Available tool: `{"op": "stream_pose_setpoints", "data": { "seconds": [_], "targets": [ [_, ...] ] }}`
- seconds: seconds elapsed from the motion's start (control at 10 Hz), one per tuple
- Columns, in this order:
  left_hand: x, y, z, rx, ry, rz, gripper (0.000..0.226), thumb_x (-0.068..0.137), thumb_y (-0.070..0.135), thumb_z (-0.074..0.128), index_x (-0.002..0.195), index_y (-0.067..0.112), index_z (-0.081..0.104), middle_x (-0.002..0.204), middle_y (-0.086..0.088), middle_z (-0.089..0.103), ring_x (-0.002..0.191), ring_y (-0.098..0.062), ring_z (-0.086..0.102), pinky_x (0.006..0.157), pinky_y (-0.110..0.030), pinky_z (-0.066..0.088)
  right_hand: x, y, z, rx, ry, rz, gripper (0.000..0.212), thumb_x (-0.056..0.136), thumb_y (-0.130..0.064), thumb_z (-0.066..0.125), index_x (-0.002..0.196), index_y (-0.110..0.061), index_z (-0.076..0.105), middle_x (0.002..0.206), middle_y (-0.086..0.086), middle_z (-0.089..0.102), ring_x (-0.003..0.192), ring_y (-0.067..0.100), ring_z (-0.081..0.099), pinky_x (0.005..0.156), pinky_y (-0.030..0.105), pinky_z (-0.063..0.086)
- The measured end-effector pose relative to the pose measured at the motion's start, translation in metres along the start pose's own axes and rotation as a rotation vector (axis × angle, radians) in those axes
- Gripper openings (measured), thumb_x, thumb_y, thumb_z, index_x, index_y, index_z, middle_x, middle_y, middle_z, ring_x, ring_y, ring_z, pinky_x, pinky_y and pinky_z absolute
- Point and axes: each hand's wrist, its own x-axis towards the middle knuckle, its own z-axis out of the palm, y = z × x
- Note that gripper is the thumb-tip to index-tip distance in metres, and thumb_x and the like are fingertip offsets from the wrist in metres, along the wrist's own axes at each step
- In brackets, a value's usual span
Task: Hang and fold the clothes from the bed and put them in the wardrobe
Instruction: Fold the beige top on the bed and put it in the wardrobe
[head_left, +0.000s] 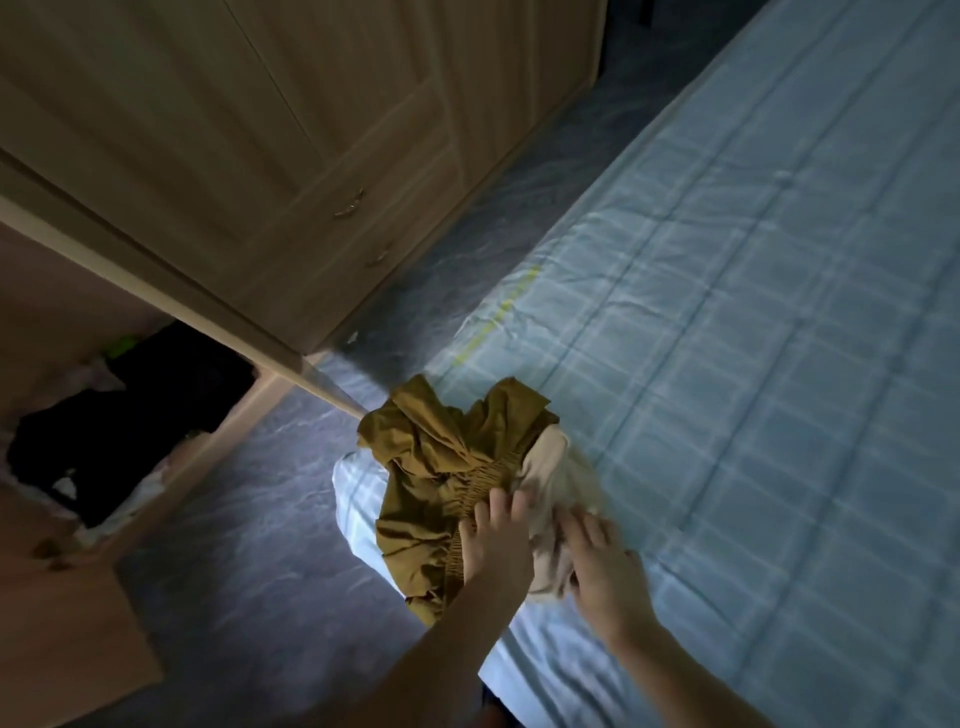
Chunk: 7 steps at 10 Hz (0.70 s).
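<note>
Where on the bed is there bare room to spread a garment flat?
The checked bedsheet lies bare right of and beyond the clothes. The near corner is crowded: mustard garment, cream garment, left hand and right hand on them.

We see a crumpled mustard garment (431, 483) on the bed (753, 364) corner, a cream garment (558, 483) bunched against it, the wardrobe (208, 156) open opposite.

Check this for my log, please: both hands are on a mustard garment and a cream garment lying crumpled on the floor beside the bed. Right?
Not quite. In the head view the mustard garment and cream garment lie on the corner of the bed, not the floor. The left hand and right hand are on them, as you said.
</note>
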Motion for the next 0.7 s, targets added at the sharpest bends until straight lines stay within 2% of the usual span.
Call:
{"op": "stream_pose_setpoints", "data": {
  "seconds": [0.1, 0.2, 0.3, 0.4, 0.5, 0.6, 0.7],
  "targets": [
    [0.001, -0.001, 0.005, 0.015, -0.008, 0.011, 0.082, 0.038, 0.028, 0.092, 0.107, 0.022, 0.048, 0.090, -0.006, 0.056, 0.071, -0.026, 0.061, 0.056, -0.042, 0.052, 0.003, 0.001, -0.011, 0.056, 0.055, 0.030, 0.033, 0.077, -0.021, 0.055, 0.110, -0.023, 0.058, 0.106, -0.004, 0.061, 0.098, 0.025, 0.058, 0.062, 0.039, 0.052],
    [-0.007, -0.001, -0.009, -0.010, -0.081, 0.077, 0.071, 0.071, 0.032, 0.079, 0.128, 0.023, 0.038, 0.118, -0.005, 0.047, 0.104, -0.027, 0.056, 0.083, -0.045, 0.050, -0.003, 0.009, -0.036, 0.044, -0.024, 0.131, 0.027, 0.084, -0.024, 0.054, 0.110, -0.028, 0.059, 0.108, -0.006, 0.065, 0.102, 0.022, 0.061, 0.076, 0.035, 0.052],
    [-0.008, -0.007, -0.019, -0.050, -0.185, 0.254, 0.053, 0.086, 0.017, 0.061, 0.132, 0.027, 0.036, 0.128, -0.001, 0.037, 0.115, -0.025, 0.046, 0.091, -0.037, 0.045, -0.030, 0.028, -0.064, 0.097, -0.080, 0.231, 0.026, 0.089, -0.029, 0.049, 0.109, -0.032, 0.065, 0.110, -0.001, 0.068, 0.103, 0.021, 0.064, 0.081, 0.029, 0.048],
    [-0.012, 0.004, -0.036, -0.290, -0.307, 0.432, 0.044, 0.082, -0.001, 0.057, 0.107, 0.034, 0.047, 0.114, 0.004, 0.046, 0.102, -0.022, 0.051, 0.081, -0.027, 0.043, -0.080, 0.049, -0.112, 0.249, -0.084, 0.355, 0.027, 0.084, -0.017, 0.053, 0.105, -0.023, 0.068, 0.107, 0.006, 0.069, 0.100, 0.023, 0.065, 0.078, 0.019, 0.042],
    [-0.022, 0.037, -0.068, -0.477, -0.382, 0.488, 0.034, 0.092, 0.000, 0.052, 0.100, 0.033, 0.052, 0.115, 0.000, 0.053, 0.103, -0.019, 0.052, 0.087, -0.025, 0.042, -0.136, 0.067, -0.159, 0.327, 0.038, 0.583, 0.019, 0.088, -0.013, 0.054, 0.101, -0.015, 0.069, 0.095, 0.004, 0.067, 0.086, 0.017, 0.063, 0.073, 0.021, 0.047],
    [-0.030, 0.083, -0.101, -0.489, -0.407, 0.616, 0.030, 0.088, 0.007, 0.060, 0.093, 0.037, 0.056, 0.105, 0.006, 0.057, 0.096, -0.011, 0.054, 0.085, -0.023, 0.047, -0.188, 0.084, -0.205, 0.425, 0.161, 0.664, 0.026, 0.083, -0.008, 0.053, 0.064, -0.023, 0.064, 0.068, -0.006, 0.066, 0.070, 0.013, 0.062, 0.062, 0.029, 0.049],
    [-0.040, 0.133, -0.135, -0.527, -0.405, 0.797, 0.015, 0.071, 0.029, 0.057, 0.078, 0.042, 0.057, 0.093, 0.008, 0.061, 0.089, -0.012, 0.059, 0.084, -0.032, 0.049, -0.228, 0.083, -0.248, 0.449, 0.263, 0.751, 0.020, 0.084, -0.010, 0.052, 0.076, -0.013, 0.070, 0.079, 0.002, 0.070, 0.074, 0.016, 0.064, 0.066, 0.032, 0.051]
  ]
}}
